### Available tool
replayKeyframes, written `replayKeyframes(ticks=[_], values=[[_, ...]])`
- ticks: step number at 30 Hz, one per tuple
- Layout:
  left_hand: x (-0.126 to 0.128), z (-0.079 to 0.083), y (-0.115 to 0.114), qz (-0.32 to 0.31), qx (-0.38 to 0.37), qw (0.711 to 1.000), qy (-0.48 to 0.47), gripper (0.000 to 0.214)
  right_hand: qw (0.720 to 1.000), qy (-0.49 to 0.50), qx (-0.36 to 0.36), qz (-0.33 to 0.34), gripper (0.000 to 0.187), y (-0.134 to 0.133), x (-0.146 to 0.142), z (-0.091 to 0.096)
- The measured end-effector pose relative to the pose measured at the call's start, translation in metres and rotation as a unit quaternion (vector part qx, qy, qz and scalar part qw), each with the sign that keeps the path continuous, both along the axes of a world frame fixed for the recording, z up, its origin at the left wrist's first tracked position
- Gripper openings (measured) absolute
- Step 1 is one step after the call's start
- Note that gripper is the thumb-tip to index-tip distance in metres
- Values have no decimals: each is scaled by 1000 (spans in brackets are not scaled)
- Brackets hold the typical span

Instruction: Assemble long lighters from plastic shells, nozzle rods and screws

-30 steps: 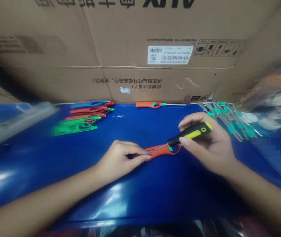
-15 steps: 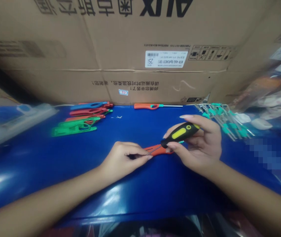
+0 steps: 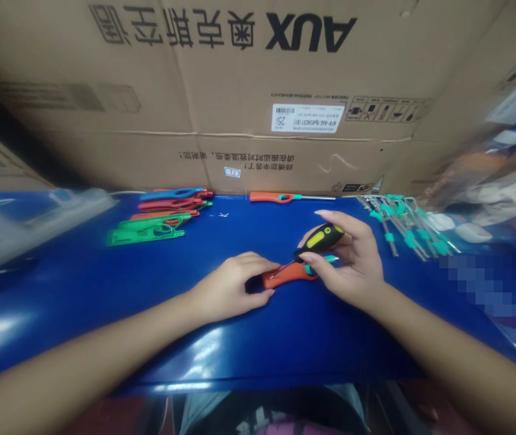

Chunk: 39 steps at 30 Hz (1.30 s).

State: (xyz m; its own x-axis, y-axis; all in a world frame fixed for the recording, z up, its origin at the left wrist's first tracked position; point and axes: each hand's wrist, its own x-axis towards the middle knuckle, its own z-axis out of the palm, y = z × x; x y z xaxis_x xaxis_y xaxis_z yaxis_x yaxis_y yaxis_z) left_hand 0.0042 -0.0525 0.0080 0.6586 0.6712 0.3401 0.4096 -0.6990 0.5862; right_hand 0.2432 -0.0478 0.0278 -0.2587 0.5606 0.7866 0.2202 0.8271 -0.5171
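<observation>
Flat on the glossy blue worktop (image 3: 249, 344) at centre, an orange plastic lighter body (image 3: 285, 275), its left end pinched in the closed grip of the left hand (image 3: 231, 287). In the right hand (image 3: 353, 272), grip wrapped round a black-and-yellow-handled screwdriver (image 3: 319, 240), tip down on the lighter body. Behind, a pile of green, red and blue lighter shells (image 3: 158, 220), teal-collared metal rods (image 3: 403, 226) at right, a large brown cardboard box (image 3: 222, 109) along the back
</observation>
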Motion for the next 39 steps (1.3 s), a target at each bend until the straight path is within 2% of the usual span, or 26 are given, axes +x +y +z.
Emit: replayKeyframes(ticks=[3, 10, 20, 28, 35, 39], values=[[1, -3, 0, -11, -4, 1000, -20, 36, 1000, -9, 2, 6, 71, -1, 1, -2], [2, -7, 0, -24, -12, 999, -43, 38, 999, -27, 19, 10, 74, -3, 2, -1], [3, -6, 1, -29, -12, 998, -46, 39, 999, -45, 24, 15, 76, -5, 3, -2], [3, -7, 1, -29, -12, 998, -48, 35, 997, -67, 27, 1, 73, -6, 3, -1], [3, -8, 1, -24, -16, 998, -48, 38, 998, -62, 13, -29, 62, -6, 0, 0], [3, -7, 0, -25, -12, 999, -42, 39, 997, -63, 20, -31, 63, -6, -1, 3]])
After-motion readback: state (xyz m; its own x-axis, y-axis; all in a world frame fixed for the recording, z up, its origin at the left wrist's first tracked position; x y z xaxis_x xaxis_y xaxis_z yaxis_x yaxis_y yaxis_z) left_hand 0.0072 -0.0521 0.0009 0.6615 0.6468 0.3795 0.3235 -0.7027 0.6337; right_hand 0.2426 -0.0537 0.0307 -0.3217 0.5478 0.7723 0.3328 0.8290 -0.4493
